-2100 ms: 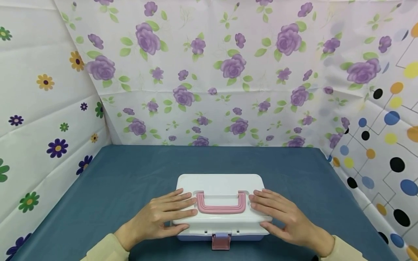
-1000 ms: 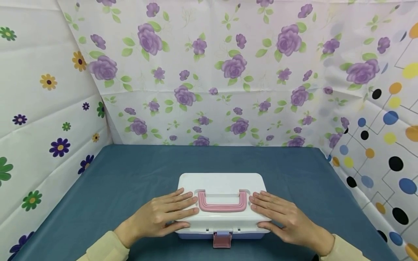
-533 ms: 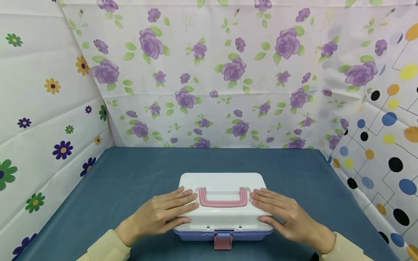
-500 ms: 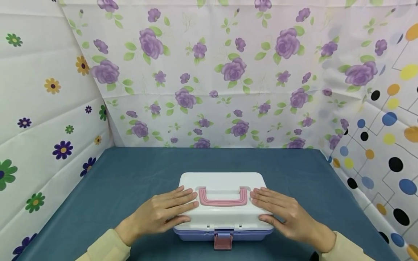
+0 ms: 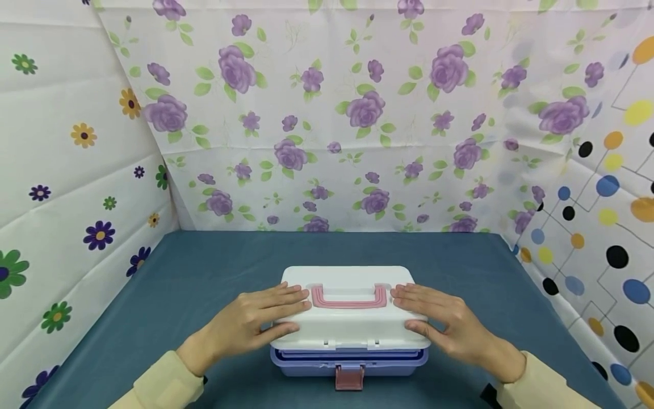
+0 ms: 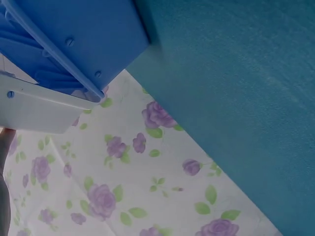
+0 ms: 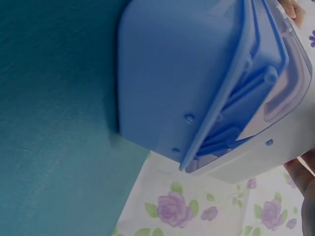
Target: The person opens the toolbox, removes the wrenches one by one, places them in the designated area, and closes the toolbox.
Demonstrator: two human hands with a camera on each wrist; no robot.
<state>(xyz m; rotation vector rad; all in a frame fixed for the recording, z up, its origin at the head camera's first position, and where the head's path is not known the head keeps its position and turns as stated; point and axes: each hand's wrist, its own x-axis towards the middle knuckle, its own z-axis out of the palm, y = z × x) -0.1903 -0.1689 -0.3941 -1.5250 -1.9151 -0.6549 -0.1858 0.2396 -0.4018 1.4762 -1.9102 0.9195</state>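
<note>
A plastic storage box stands at the front middle of the table, with a blue base, a white lid and a pink handle. My left hand and right hand grip the lid's two ends, fingers across its top, thumbs on its front. The lid is raised at the front, showing a gap above the base. A pink latch hangs loose on the base's front. Both wrist views show the gap between the base and lid, with blue inner parts.
A dark blue cloth covers the table. Behind it hangs a white curtain with purple roses. A daisy-print sheet hangs on the left, and a dotted sheet on the right.
Both hands have moved up with the lid. Its front edge has risen off the base, and the blue rim inside has come into view. The view has tipped slightly.
</note>
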